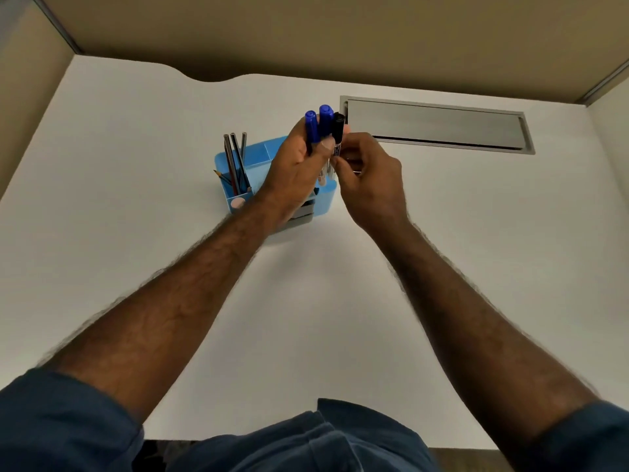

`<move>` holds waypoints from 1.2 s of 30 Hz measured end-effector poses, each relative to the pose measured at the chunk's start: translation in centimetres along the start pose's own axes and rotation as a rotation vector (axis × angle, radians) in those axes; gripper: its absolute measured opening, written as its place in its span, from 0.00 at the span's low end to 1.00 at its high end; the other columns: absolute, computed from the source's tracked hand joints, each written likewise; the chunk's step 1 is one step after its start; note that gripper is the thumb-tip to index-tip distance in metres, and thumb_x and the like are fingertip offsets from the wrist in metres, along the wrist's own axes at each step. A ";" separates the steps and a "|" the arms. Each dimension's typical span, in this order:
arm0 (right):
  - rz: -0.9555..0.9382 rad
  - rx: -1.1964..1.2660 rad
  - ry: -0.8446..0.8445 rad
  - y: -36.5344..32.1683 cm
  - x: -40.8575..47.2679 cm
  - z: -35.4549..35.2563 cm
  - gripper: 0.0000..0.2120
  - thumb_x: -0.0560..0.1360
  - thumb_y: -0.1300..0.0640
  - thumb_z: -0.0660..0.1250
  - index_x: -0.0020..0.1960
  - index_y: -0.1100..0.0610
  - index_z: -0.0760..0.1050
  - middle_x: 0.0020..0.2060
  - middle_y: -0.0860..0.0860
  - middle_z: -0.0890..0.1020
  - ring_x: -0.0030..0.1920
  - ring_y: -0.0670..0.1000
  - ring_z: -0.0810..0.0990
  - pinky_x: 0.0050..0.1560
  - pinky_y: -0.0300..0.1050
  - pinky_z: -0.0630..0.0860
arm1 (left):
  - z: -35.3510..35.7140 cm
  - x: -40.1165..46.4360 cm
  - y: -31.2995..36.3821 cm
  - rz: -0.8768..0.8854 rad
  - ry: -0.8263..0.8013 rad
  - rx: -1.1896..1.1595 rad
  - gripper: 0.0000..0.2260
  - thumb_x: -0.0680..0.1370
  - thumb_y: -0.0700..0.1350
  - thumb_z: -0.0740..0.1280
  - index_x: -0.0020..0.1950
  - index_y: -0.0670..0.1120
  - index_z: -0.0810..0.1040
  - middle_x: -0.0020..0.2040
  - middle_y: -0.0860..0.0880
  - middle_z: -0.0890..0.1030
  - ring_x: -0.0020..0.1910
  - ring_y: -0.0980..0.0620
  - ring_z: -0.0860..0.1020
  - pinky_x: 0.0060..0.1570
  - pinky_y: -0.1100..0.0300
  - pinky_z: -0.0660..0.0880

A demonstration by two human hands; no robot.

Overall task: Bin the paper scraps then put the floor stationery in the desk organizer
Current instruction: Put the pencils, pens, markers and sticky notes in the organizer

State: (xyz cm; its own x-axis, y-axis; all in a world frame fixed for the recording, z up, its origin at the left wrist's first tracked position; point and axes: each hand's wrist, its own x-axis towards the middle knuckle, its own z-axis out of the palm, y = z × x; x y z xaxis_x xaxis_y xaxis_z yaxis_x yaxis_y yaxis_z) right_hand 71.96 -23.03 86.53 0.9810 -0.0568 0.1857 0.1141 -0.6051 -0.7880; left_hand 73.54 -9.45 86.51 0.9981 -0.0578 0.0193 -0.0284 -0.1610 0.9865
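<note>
A light blue desk organizer (269,152) stands on the white desk (136,233), with several pencils (235,158) upright in its left compartment. Above it my left hand (299,165) is shut on two blue-capped markers (320,122), caps pointing up. My right hand (367,175) pinches the barrel of a black-capped marker (338,131) that stands right beside the blue ones, touching my left thumb. My hands hide the organizer's right half.
A grey metal cable hatch (439,126) is set into the desk at the back right. Beige partition walls (306,35) close the desk at the back and both sides. My dark blue sleeves and shirt fill the bottom edge.
</note>
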 end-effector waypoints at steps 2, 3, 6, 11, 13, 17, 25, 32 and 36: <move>0.012 -0.012 -0.008 0.4 0.2 0.7 0.14 0.82 0.54 0.70 0.67 0.53 0.77 0.53 0.44 0.85 0.45 0.36 0.80 0.49 0.24 0.74 | -0.2 0.3 -0.8 -0.009 -0.005 -0.011 0.18 0.86 0.46 0.61 0.76 0.47 0.69 0.62 0.52 0.80 0.61 0.58 0.80 0.56 0.69 0.78; 0.019 -0.021 -0.016 0.6 0.3 1.0 0.15 0.82 0.54 0.71 0.67 0.53 0.76 0.53 0.42 0.84 0.44 0.34 0.80 0.48 0.22 0.73 | -0.2 0.3 -1.2 -0.015 -0.011 -0.019 0.17 0.86 0.47 0.61 0.76 0.47 0.69 0.63 0.52 0.80 0.61 0.58 0.80 0.56 0.68 0.78; 0.031 -0.050 -0.037 1.2 0.1 1.6 0.16 0.82 0.55 0.71 0.68 0.52 0.75 0.52 0.40 0.83 0.44 0.30 0.79 0.46 0.20 0.72 | -0.2 0.3 -2.3 -0.030 -0.038 -0.022 0.19 0.86 0.49 0.61 0.77 0.48 0.68 0.65 0.50 0.79 0.64 0.56 0.80 0.62 0.62 0.78; 0.050 -0.060 -0.053 1.9 -0.9 2.1 0.17 0.81 0.57 0.71 0.69 0.55 0.75 0.57 0.48 0.86 0.50 0.40 0.82 0.54 0.30 0.78 | -0.1 -0.1 -3.6 -0.050 -0.092 0.006 0.20 0.86 0.48 0.62 0.77 0.44 0.68 0.68 0.44 0.79 0.67 0.49 0.78 0.66 0.56 0.77; 0.054 -0.052 -0.055 1.8 -1.1 2.0 0.18 0.81 0.57 0.71 0.70 0.56 0.75 0.58 0.50 0.86 0.52 0.42 0.83 0.59 0.39 0.81 | -0.1 -0.1 -3.6 -0.028 -0.101 0.024 0.19 0.86 0.46 0.63 0.76 0.43 0.69 0.68 0.43 0.78 0.67 0.47 0.78 0.68 0.51 0.78; 0.043 -0.047 -0.058 1.5 -1.3 1.6 0.18 0.81 0.57 0.72 0.70 0.57 0.76 0.59 0.51 0.86 0.56 0.48 0.85 0.63 0.47 0.82 | -0.3 -0.5 -3.0 -0.005 -0.110 0.007 0.17 0.85 0.40 0.64 0.74 0.39 0.69 0.68 0.45 0.78 0.68 0.49 0.79 0.67 0.54 0.79; 0.086 -0.022 -0.007 2.3 -3.5 -1.0 0.20 0.77 0.56 0.76 0.67 0.54 0.77 0.57 0.49 0.86 0.55 0.45 0.84 0.58 0.38 0.82 | -0.5 -2.4 -0.9 0.065 -0.004 -0.019 0.22 0.82 0.38 0.70 0.73 0.36 0.68 0.74 0.40 0.76 0.74 0.46 0.76 0.74 0.46 0.72; 0.214 -0.028 0.077 5.4 -7.5 -5.2 0.17 0.76 0.59 0.76 0.63 0.56 0.81 0.53 0.49 0.87 0.52 0.46 0.85 0.58 0.43 0.83 | 1.3 -6.5 -0.1 0.098 0.010 -0.108 0.19 0.80 0.40 0.71 0.70 0.41 0.73 0.70 0.44 0.79 0.71 0.50 0.78 0.73 0.53 0.73; 0.295 -0.051 0.076 7.7 -10.3 -7.1 0.15 0.75 0.60 0.75 0.62 0.55 0.81 0.51 0.49 0.87 0.51 0.48 0.86 0.60 0.49 0.82 | 3.7 -9.2 -1.2 0.029 -0.030 -0.171 0.18 0.79 0.39 0.72 0.68 0.42 0.75 0.68 0.45 0.81 0.70 0.50 0.79 0.72 0.54 0.74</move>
State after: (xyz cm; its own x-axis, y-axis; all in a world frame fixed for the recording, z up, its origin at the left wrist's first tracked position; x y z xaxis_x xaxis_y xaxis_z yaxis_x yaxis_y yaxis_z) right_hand 61.62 -32.75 82.78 0.9556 -0.2945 -0.0018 -0.1841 -0.5927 -0.7841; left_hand 64.21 -12.35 84.53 0.9949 -0.0897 0.0459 -0.0451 0.0111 0.9989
